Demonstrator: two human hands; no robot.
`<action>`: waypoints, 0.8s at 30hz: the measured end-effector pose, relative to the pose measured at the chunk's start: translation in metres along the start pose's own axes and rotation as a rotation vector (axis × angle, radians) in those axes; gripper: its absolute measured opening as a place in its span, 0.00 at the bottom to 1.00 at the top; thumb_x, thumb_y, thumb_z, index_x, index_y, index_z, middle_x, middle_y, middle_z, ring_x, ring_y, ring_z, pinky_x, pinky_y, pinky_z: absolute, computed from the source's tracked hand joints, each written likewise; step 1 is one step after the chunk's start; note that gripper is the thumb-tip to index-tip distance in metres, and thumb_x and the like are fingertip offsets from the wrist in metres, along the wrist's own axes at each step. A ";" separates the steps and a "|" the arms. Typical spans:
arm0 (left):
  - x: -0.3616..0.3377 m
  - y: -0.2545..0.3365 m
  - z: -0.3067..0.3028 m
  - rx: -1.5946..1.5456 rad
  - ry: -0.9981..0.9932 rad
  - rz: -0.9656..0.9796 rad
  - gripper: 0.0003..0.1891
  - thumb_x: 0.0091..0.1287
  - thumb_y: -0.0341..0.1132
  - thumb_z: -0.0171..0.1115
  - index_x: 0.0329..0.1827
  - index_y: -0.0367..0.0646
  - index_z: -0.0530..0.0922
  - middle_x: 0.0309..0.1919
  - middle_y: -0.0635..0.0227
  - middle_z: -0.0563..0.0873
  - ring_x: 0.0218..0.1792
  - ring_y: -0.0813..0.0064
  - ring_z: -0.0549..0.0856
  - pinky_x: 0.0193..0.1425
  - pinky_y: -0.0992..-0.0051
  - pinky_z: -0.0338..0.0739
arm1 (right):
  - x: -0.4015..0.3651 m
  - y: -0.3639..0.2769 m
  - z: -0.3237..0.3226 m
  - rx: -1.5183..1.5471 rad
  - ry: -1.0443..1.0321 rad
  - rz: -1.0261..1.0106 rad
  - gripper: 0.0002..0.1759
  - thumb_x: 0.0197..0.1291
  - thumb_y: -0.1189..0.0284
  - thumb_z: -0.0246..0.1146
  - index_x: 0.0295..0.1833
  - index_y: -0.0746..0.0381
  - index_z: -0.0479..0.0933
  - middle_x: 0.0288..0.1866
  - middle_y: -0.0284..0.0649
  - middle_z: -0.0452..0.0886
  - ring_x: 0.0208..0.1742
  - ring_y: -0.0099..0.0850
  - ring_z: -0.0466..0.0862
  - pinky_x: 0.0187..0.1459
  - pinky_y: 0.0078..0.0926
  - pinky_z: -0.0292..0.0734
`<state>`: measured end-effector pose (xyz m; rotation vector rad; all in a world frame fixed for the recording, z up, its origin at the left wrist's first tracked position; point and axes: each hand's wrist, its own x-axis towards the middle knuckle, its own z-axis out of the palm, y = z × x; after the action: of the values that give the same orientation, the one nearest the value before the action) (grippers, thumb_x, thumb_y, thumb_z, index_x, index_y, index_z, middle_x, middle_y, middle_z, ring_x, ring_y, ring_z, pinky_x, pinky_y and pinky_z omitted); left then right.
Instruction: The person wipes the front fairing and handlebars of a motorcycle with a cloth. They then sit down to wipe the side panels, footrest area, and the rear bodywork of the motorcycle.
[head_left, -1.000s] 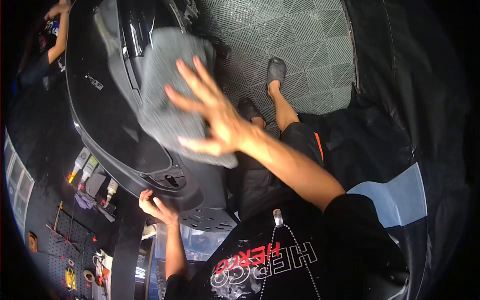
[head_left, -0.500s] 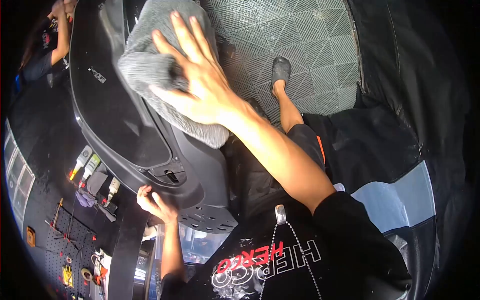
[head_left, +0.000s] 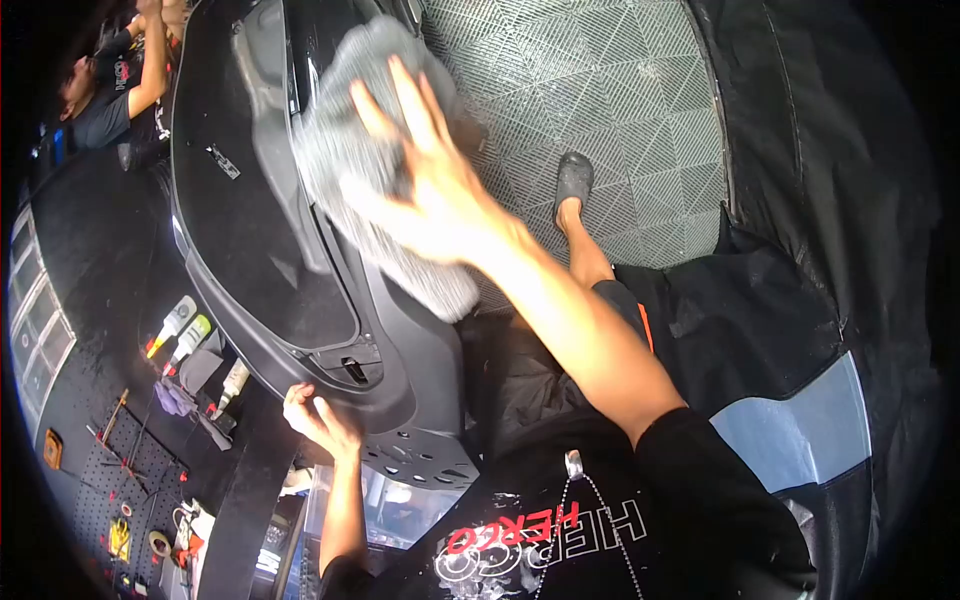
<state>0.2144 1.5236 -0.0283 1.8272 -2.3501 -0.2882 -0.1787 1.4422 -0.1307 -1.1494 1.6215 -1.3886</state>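
- A workshop seen from above: a grey floor of tiles with a raised diamond pattern, and dark sheeting along the right side.
- A large black panel, a moulded vehicle part, stands at the left. Its long axis runs from the top of the view down towards the person's waist.
- A grey cloth with a fluffy nap lies against the panel's right-hand edge. Its long axis follows the panel, slanting from upper left to lower right.
- The right hand lies flat on the cloth with the fingers splayed wide, pointing up and away from the body. The cloth shows beyond the fingertips, to their left, and below the palm. The hand is slightly blurred.
- The left hand is low down, its fingers curled around the panel's bottom edge.
- The person's shoe rests on the floor just right of the cloth.
- At the far left, squeeze bottles lie on a dark tabletop, above a pegboard hung with small tools.
- Another person's arm reaches in at the top left corner.
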 end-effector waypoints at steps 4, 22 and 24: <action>-0.002 0.001 -0.002 0.024 0.023 -0.025 0.17 0.78 0.44 0.54 0.52 0.37 0.77 0.55 0.53 0.80 0.61 0.55 0.77 0.70 0.57 0.63 | 0.008 0.001 0.005 -0.046 0.029 -0.028 0.44 0.65 0.54 0.69 0.84 0.52 0.63 0.91 0.53 0.36 0.88 0.66 0.40 0.83 0.61 0.52; 0.002 -0.001 -0.006 0.082 -0.060 -0.001 0.19 0.81 0.47 0.52 0.52 0.36 0.78 0.56 0.53 0.79 0.62 0.54 0.76 0.70 0.55 0.65 | -0.090 -0.001 0.008 0.194 -0.068 -0.023 0.43 0.61 0.62 0.70 0.79 0.72 0.67 0.91 0.56 0.32 0.87 0.70 0.39 0.83 0.65 0.47; 0.005 0.005 -0.006 0.104 -0.069 -0.014 0.20 0.79 0.46 0.50 0.50 0.34 0.78 0.54 0.49 0.80 0.60 0.53 0.77 0.69 0.55 0.64 | -0.095 -0.002 0.004 0.220 -0.116 0.027 0.46 0.58 0.63 0.72 0.80 0.67 0.66 0.90 0.58 0.32 0.87 0.71 0.39 0.82 0.65 0.48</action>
<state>0.2096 1.5195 -0.0214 1.9106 -2.4427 -0.2384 -0.1402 1.5292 -0.1326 -1.0546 1.3616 -1.4172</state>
